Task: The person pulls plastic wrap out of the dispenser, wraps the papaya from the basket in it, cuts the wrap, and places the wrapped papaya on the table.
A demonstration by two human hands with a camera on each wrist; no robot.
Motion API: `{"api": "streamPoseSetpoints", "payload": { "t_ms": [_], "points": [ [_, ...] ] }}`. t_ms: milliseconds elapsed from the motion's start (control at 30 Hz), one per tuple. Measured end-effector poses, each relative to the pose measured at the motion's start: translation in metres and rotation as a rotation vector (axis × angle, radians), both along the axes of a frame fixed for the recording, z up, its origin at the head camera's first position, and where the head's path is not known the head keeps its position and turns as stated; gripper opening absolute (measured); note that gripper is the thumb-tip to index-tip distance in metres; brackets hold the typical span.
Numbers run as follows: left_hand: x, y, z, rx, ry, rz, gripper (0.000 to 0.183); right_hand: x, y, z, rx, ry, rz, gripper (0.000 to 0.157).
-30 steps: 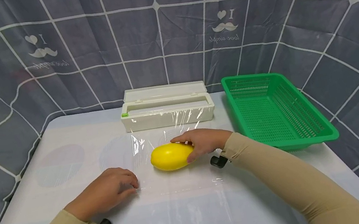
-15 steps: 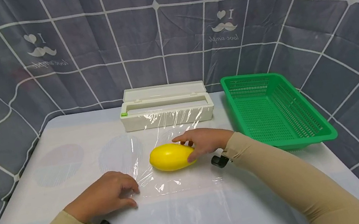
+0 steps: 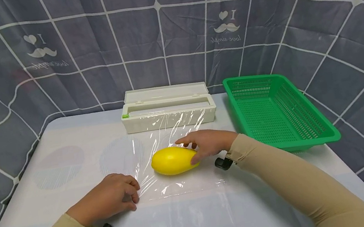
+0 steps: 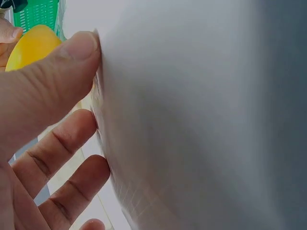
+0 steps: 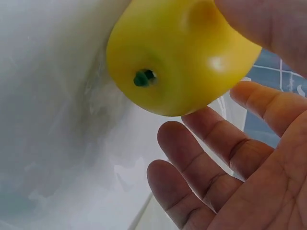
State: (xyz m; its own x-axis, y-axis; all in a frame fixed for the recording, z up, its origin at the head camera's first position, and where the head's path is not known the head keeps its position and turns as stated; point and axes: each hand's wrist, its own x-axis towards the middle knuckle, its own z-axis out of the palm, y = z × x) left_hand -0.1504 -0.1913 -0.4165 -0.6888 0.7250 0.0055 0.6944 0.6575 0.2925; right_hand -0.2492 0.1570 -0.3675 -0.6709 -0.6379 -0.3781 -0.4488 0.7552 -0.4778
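Note:
A smooth yellow oval fruit (image 3: 171, 161) with a green stem (image 5: 144, 77) lies on a sheet of clear cling film (image 3: 172, 189). My right hand (image 3: 209, 142) holds the fruit by its right end, thumb on the near side and fingers around the far side. The film runs down from a white cling film dispenser (image 3: 170, 119), whose lid stands up. At the film's left edge is my left hand (image 3: 113, 196), its fingertips (image 4: 79, 120) down at the surface and its thumb apart from them. Creases in the film fan out from those fingertips.
A green perforated basket (image 3: 275, 114) stands at the right of the white-covered table (image 3: 53, 137), close beyond my right forearm. A grey checked curtain (image 3: 141, 36) hangs behind and at both sides.
My left hand has first spread its thumb, then drawn its fingers in at the film's edge. The film's creases now pull toward it. The right hand stays on the fruit.

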Motion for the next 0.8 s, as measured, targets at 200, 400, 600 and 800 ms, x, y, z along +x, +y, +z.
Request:
{"api": "streamPoseSetpoints", "payload": {
  "t_ms": [200,400,600,800],
  "points": [
    [0.000,0.001,-0.001,-0.008,0.022,0.002,0.018,0.010,0.009,0.013,-0.035,0.119,0.009,0.079],
    [0.001,0.002,0.000,-0.015,0.046,0.015,0.021,0.038,0.024,0.026,-0.104,0.233,-0.100,0.049],
    [-0.002,0.004,0.002,0.019,0.037,0.028,0.028,0.066,0.043,0.014,-0.029,0.249,0.028,0.017],
    [-0.004,0.003,0.003,0.102,0.024,0.015,0.033,0.084,0.062,-0.015,0.073,0.232,0.097,0.024]
  ]
}}
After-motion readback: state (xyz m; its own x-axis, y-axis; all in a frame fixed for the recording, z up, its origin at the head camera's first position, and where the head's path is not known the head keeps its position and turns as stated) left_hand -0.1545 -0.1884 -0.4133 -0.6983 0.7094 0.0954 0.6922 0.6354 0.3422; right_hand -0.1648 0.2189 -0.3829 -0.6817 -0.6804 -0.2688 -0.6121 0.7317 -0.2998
